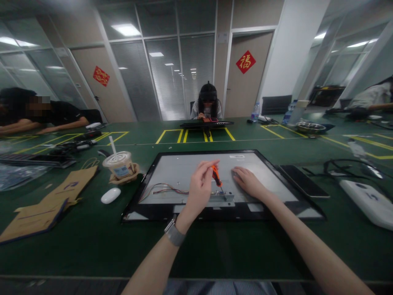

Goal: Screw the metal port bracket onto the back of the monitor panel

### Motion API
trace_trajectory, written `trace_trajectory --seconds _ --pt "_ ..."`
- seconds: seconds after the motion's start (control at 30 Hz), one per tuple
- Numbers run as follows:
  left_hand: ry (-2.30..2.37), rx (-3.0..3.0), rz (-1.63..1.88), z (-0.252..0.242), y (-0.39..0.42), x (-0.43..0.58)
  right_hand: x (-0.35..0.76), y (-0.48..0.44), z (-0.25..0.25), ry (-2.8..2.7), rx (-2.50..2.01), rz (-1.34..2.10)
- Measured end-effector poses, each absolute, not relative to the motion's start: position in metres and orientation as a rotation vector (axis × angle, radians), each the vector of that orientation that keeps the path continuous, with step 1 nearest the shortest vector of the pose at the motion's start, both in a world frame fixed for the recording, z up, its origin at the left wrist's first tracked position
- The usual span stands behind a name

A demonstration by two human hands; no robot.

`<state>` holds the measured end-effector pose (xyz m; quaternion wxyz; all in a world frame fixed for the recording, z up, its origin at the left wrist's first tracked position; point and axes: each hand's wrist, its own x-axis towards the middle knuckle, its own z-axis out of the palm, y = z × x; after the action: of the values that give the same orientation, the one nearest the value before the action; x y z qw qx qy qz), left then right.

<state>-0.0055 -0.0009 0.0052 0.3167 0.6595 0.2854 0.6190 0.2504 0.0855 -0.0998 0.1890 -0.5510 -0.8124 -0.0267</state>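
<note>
1. Your left hand: fingers curled in and closed on the handle of an orange-and-black screwdriver. Grey-banded watch on that wrist.
2. Screwdriver: tilted, shaft down toward a small circuit board by the panel's near edge. Whether the tip touches is too small to tell.
3. Your right hand: spread open, palm down, fingers stretched forward over the panel, right of the screwdriver. You show no grip there; a small dark patch at the fingertips can't be made out.
4. Panel: black-framed, pale grey face up, flat on the green tabletop directly in front of you. Thin wires run leftward from near the board; white label near the far edge.
5. To your left: lidded cup with a straw, set in a cardboard holder; white mouse nearer you; brown paper bag farther out.
6. To your right: black slab just beside the panel, white device beyond it, dark cables behind.
7. Across from you: a co-worker in headgear, leaning over another dark panel.
</note>
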Motion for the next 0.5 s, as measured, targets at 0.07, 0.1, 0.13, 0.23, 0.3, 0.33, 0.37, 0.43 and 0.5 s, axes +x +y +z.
trace_trajectory --seconds 0.07,0.1,0.13,0.23,0.3,0.33,0.37,0.43,0.5 --pt "0.721 1.712 1.608 0.0037 -0.0015 -0.0041 0.2506 0.0855 -0.0995 -2.284 -1.554 -0.077" --pt "0.727 1.707 1.602 0.0026 -0.0017 -0.0030 0.2507 0.0855 -0.0993 -2.286 -1.557 -0.078" --pt "0.746 1.710 1.602 0.0016 -0.0018 -0.0020 0.2506 0.0856 -0.0992 -2.288 -1.560 -0.080" --pt "0.838 1.737 1.649 -0.0004 -0.0018 0.0000 0.2504 0.0857 -0.0988 -2.288 -1.556 -0.085" --pt "0.865 1.746 1.672 -0.0001 -0.0017 -0.0002 0.2505 0.0856 -0.0989 -2.287 -1.549 -0.086" --pt "0.857 1.742 1.671 0.0003 -0.0018 -0.0005 0.2506 0.0856 -0.0991 -2.287 -1.546 -0.086" --pt "0.839 1.731 1.665 0.0008 -0.0019 -0.0009 0.2507 0.0856 -0.0995 -2.287 -1.544 -0.086" --pt "0.783 1.699 1.631 0.0013 -0.0021 -0.0012 0.2510 0.0861 -0.1005 -2.286 -1.545 -0.088" --pt "0.748 1.666 1.597 0.0007 -0.0023 -0.0006 0.2510 0.0871 -0.1018 -2.285 -1.549 -0.094"
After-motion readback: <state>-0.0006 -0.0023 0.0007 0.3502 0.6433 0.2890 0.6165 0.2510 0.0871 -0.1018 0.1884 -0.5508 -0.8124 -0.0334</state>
